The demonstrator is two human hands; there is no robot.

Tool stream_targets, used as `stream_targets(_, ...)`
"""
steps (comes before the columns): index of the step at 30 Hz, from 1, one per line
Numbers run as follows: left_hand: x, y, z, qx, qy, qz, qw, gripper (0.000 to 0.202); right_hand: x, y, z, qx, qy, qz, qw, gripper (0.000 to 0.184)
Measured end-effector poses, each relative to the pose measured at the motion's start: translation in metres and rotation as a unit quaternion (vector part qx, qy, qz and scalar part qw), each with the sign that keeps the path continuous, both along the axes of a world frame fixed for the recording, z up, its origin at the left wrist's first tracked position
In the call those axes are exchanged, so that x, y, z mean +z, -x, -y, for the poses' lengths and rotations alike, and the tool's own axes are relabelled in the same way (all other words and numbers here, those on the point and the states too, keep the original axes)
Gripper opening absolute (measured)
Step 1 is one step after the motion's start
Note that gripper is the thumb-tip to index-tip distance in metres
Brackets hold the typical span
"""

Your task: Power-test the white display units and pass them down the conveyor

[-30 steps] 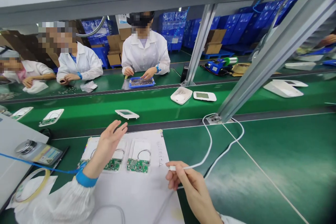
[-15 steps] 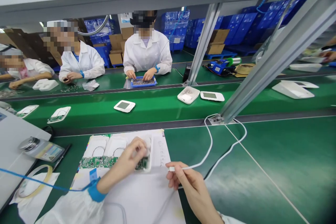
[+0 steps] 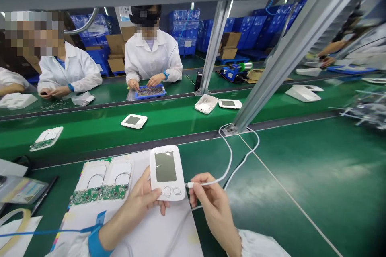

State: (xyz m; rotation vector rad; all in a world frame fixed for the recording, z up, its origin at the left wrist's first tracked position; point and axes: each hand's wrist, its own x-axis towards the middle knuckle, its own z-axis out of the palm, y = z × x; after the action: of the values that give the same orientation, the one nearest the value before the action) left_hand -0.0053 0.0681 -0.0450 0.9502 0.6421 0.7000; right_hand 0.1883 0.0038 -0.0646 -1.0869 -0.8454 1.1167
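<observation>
My left hand [image 3: 141,202] grips a white device [image 3: 167,172] with a grey screen and buttons, held face up above a white paper sheet [image 3: 157,233]. My right hand [image 3: 208,202] pinches the plug end of a white cable [image 3: 224,164], its tip just right of the device's edge, a small gap between them. Two open white housings with green circuit boards [image 3: 99,192] lie on the paper to the left of the device. A blue wrist strap [image 3: 93,243] circles my left wrist.
A green conveyor belt [image 3: 181,122] carries white device parts [image 3: 134,121] past. Other people in white coats sit across it, one with hands at a blue tray [image 3: 150,92]. A slanted metal post [image 3: 271,76] stands at the right. A tape roll [image 3: 13,225] lies at the left.
My left hand reached over the housings, picked one up and now holds it screen-up near the cable plug. My right hand stayed put on the cable. The view shifted right.
</observation>
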Motion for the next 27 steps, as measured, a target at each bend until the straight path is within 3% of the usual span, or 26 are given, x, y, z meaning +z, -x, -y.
stream_targets(4, -0.006, 0.0, 0.002, -0.015, -0.001, 0.019, 1.0, 0.069, 0.0, 0.0, 0.002, 0.004, -0.014, 0.028, 1.0, 0.033)
stream_targets(9, -0.004, -0.002, 0.0, -0.02, 0.001, 0.003, 1.0, 0.078, 0.001, -0.001, 0.001, 0.001, -0.024, 0.049, 0.999, 0.031)
stream_targets(17, 0.005, -0.002, 0.003, -0.019, -0.005, -0.017, 1.0, 0.064, -0.001, -0.001, 0.0, -0.019, -0.013, 0.033, 0.999, 0.027)
stream_targets(23, 0.002, -0.006, 0.015, 0.012, -0.067, -0.03, 0.997, 0.068, -0.003, 0.003, -0.001, -0.035, -0.026, 0.024, 0.999, 0.027)
stream_targets(27, 0.001, -0.006, 0.025, 0.062, -0.104, -0.102, 0.987, 0.07, -0.003, 0.004, -0.002, 0.01, -0.014, 0.039, 0.999, 0.029)
